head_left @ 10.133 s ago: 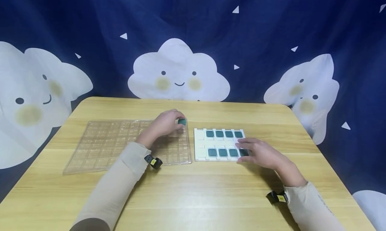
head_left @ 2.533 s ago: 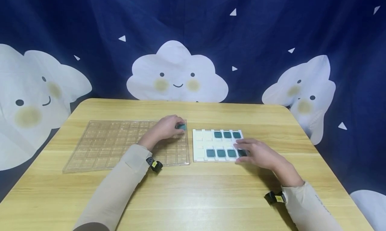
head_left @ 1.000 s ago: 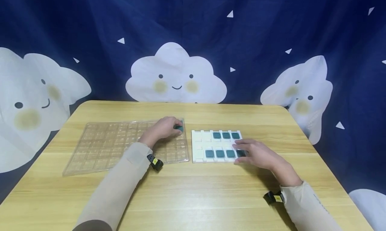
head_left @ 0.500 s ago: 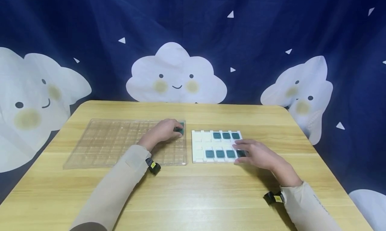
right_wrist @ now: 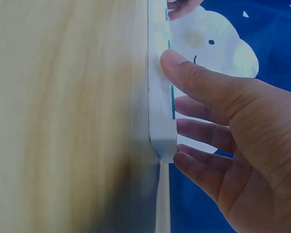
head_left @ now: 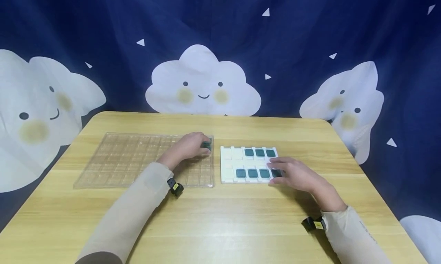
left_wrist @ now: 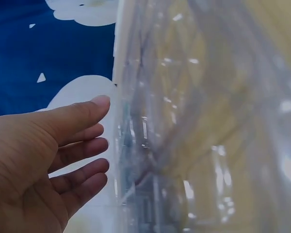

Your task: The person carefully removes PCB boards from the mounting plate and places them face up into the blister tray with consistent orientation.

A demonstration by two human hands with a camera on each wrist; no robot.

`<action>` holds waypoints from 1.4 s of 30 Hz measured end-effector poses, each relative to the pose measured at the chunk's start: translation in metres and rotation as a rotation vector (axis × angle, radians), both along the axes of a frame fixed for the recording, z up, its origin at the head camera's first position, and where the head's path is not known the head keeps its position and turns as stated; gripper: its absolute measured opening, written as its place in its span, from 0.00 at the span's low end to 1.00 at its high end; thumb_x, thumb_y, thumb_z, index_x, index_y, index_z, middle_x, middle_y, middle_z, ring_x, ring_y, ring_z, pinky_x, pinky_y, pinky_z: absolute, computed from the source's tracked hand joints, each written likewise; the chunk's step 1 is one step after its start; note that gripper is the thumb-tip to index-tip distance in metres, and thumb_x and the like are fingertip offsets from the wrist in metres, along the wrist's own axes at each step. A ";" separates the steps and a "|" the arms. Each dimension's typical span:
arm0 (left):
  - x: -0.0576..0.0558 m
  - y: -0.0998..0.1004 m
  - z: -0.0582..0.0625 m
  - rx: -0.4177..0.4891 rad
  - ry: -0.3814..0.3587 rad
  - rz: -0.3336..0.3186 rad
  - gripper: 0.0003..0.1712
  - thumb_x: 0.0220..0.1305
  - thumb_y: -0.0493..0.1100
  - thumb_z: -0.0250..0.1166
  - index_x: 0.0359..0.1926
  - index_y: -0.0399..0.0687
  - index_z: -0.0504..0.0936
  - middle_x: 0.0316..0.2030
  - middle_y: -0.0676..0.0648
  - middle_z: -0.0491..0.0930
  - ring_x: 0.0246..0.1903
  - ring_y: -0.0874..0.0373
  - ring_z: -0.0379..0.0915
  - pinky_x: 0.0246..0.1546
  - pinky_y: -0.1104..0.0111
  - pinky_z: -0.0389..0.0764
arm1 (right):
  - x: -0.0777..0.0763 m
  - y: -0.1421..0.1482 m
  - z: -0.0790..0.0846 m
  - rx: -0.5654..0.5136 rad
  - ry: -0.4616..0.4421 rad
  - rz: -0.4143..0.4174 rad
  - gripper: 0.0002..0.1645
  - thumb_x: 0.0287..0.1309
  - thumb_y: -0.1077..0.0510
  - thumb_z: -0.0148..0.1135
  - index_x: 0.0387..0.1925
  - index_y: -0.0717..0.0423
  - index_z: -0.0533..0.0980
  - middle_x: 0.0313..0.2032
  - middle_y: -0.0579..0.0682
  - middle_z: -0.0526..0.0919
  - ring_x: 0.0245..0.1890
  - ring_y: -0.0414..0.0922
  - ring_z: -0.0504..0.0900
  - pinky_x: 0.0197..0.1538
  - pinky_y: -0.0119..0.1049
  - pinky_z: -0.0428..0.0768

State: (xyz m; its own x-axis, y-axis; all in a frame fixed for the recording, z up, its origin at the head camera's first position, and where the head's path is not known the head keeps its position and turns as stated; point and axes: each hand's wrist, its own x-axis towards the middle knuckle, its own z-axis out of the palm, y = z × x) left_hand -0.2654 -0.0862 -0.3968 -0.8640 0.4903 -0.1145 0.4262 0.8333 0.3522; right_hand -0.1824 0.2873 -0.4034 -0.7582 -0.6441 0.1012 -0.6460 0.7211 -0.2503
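My left hand (head_left: 187, 146) reaches over a clear plastic tray (head_left: 120, 156) divided into small cells. Its fingertips touch a square green chip (head_left: 206, 144) at the tray's far right corner; the hand partly covers that chip. In the left wrist view the fingers (left_wrist: 85, 145) are loosely bent against the tray, and teal shows faintly through the plastic. My right hand (head_left: 298, 174) rests on the right end of a white slotted tray (head_left: 226, 164), fingers lightly bent, partly hiding a chip. Flat green chips (head_left: 252, 173) sit there in two rows, with bare slots at the left.
The two trays lie side by side on a light wooden table (head_left: 220, 225), with a narrow gap between them. A dark blue curtain (head_left: 293, 34) printed with clouds hangs behind the table. Each sleeve bears a black wrist camera (head_left: 175, 187).
Since the first frame, the leftmost chip of the white tray's back row is gone. Lately the clear tray has turned slightly, its left end moving away. My right hand has stayed put.
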 end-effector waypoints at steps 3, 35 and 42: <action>0.003 0.001 0.003 0.024 0.001 0.010 0.31 0.65 0.53 0.66 0.64 0.43 0.75 0.62 0.42 0.73 0.62 0.45 0.68 0.65 0.54 0.66 | 0.000 0.000 0.001 -0.002 -0.001 0.000 0.35 0.51 0.44 0.74 0.56 0.60 0.79 0.58 0.60 0.78 0.58 0.60 0.75 0.60 0.55 0.73; 0.040 0.047 0.010 0.118 0.044 -0.146 0.30 0.65 0.57 0.65 0.63 0.48 0.76 0.62 0.47 0.74 0.63 0.51 0.67 0.65 0.59 0.67 | -0.001 0.001 -0.003 0.004 -0.005 -0.003 0.36 0.52 0.41 0.72 0.57 0.59 0.79 0.59 0.59 0.77 0.59 0.59 0.74 0.60 0.54 0.73; 0.041 0.060 0.010 0.095 0.070 -0.218 0.30 0.65 0.56 0.64 0.63 0.46 0.76 0.61 0.45 0.75 0.62 0.50 0.69 0.64 0.59 0.67 | -0.002 0.000 -0.002 -0.006 -0.009 -0.005 0.36 0.51 0.44 0.73 0.56 0.60 0.79 0.59 0.59 0.77 0.59 0.59 0.75 0.60 0.54 0.74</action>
State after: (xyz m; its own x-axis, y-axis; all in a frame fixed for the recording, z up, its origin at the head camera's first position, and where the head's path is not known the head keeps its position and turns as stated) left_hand -0.2242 -0.0259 -0.3871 -0.7411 0.6714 -0.0025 0.6182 0.6839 0.3874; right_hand -0.1840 0.2875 -0.4054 -0.7621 -0.6400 0.0982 -0.6403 0.7225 -0.2607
